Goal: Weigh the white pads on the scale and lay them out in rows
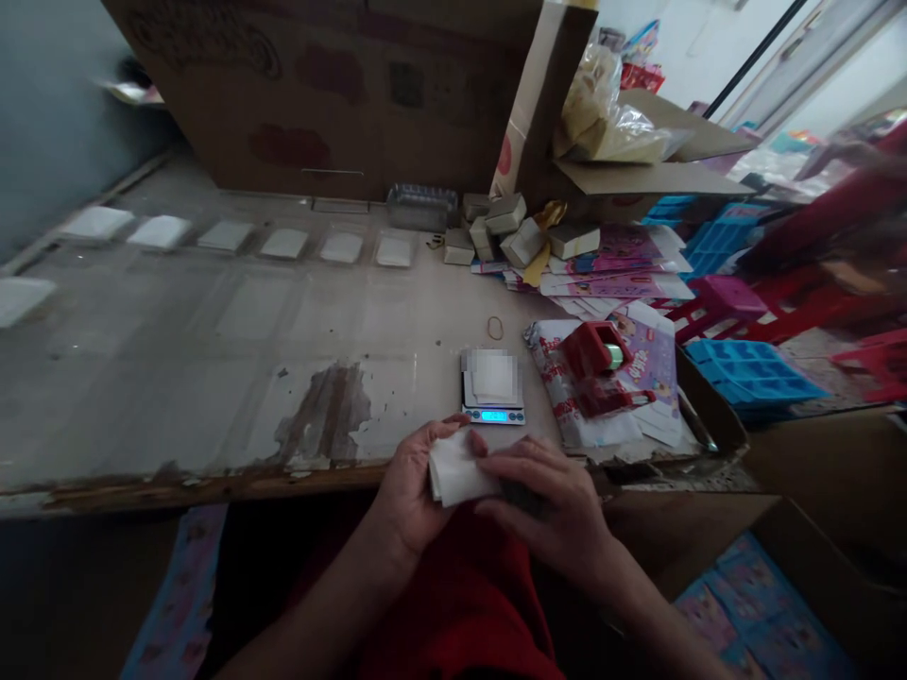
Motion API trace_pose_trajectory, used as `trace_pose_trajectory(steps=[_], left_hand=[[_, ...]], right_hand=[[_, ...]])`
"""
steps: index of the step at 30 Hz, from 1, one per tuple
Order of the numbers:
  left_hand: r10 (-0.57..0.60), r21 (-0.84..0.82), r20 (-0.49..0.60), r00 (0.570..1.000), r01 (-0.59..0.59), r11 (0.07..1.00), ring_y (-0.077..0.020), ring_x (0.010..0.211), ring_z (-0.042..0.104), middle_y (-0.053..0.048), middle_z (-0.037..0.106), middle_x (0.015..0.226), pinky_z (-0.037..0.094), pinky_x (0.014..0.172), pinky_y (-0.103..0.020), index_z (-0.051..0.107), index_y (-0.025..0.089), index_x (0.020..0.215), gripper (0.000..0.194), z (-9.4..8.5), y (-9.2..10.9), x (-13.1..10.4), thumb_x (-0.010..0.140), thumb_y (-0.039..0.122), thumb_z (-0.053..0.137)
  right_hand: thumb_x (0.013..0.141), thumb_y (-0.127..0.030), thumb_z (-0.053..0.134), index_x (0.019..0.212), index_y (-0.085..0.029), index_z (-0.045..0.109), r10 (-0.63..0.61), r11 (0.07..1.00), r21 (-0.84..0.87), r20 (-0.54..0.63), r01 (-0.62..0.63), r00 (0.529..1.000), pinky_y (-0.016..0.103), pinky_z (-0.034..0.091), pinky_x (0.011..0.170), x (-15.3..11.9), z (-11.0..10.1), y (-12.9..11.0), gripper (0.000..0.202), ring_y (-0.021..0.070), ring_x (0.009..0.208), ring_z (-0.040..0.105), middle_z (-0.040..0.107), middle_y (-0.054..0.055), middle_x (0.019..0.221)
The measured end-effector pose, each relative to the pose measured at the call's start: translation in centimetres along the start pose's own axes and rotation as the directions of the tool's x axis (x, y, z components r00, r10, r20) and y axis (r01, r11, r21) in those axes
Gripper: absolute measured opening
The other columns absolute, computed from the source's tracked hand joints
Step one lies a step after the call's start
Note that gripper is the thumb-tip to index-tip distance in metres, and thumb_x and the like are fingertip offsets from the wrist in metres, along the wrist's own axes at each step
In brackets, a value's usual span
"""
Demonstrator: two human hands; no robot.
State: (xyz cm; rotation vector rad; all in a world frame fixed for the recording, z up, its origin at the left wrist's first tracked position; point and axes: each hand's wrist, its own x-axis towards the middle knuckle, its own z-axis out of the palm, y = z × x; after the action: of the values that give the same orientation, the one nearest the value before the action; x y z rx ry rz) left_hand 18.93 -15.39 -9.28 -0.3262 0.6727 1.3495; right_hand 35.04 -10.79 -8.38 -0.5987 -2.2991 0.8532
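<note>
A small stack of thin white sheets [460, 469] sits in my left hand [411, 486], whose thumb and fingers close around its left side. My right hand [556, 496] is at the stack's right end, fingertips touching the top sheet. Its thumb is spread apart below, and the gap between is dark. Just beyond both hands stands a small digital scale [494, 416] with a lit blue display, its digits too blurred to read. On the scale's plate lies another white stack [494, 376], partly pixelated.
White stacks in clear trays [341, 248] line the table's back. Small grey-white blocks [524, 243] and printed cards [616, 274] lie at back right. A red tape dispenser [593, 354] rests on a plastic packet right of the scale. A large cardboard box [340, 94] walls the back. Another person [836, 208] is blurred at right.
</note>
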Motion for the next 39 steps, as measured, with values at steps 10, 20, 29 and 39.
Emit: trace_pose_trajectory(steps=[10,20,29,39], left_hand=[[-0.207,-0.131,0.053,0.977,0.212,0.968,-0.0165,0.079,0.066,-0.008,0.064,0.092,0.054,0.074,-0.028,0.059,0.020,0.093,0.017,-1.9,-1.0,-0.8,0.080,0.008,0.060],[-0.162,-0.135,-0.020,0.987,0.158,0.978,-0.0165,0.081,0.066,-0.005,0.063,0.093,0.054,0.084,-0.035,0.059,0.018,0.097,0.045,-1.9,-0.8,-1.8,0.062,-0.009,0.050],[-0.185,-0.129,-0.070,0.980,0.175,0.976,-0.0165,0.078,0.065,-0.006,0.063,0.092,0.055,0.081,-0.035,0.059,0.018,0.097,0.040,-2.1,0.8,-3.4,0.065,-0.005,0.056],[-0.093,-0.177,-0.133,0.987,0.069,0.982,-0.0176,0.081,0.064,-0.009,0.060,0.097,0.055,0.079,-0.034,0.058,0.017,0.098,0.033,-3.4,4.6,-4.9,0.070,-0.002,0.059]], right_hand=[[0.083,-0.027,0.072,0.089,-0.031,0.075,-0.034,0.976,-0.217,-0.080,0.016,0.996,0.037,0.049,0.071,-1.8,2.7,-1.2,0.008,0.0197,0.080,0.065,0.075,0.002,0.088],[0.087,-0.018,0.064,0.094,-0.026,0.073,0.109,0.957,-0.240,-0.223,-0.163,0.969,0.032,0.053,0.076,0.1,-1.2,1.6,0.014,0.0184,0.084,0.065,0.071,0.003,0.091],[0.083,-0.027,0.068,0.112,-0.024,0.070,0.122,0.741,-0.671,0.186,0.035,0.975,0.040,0.041,0.089,5.6,-1.4,8.4,0.029,0.0255,0.100,0.061,0.072,0.006,0.112],[0.086,-0.017,0.060,0.100,-0.022,0.071,0.204,0.640,-0.751,0.370,0.163,0.906,0.037,0.032,0.087,8.1,-0.5,8.7,0.018,0.0212,0.084,0.064,0.073,0.007,0.091]])
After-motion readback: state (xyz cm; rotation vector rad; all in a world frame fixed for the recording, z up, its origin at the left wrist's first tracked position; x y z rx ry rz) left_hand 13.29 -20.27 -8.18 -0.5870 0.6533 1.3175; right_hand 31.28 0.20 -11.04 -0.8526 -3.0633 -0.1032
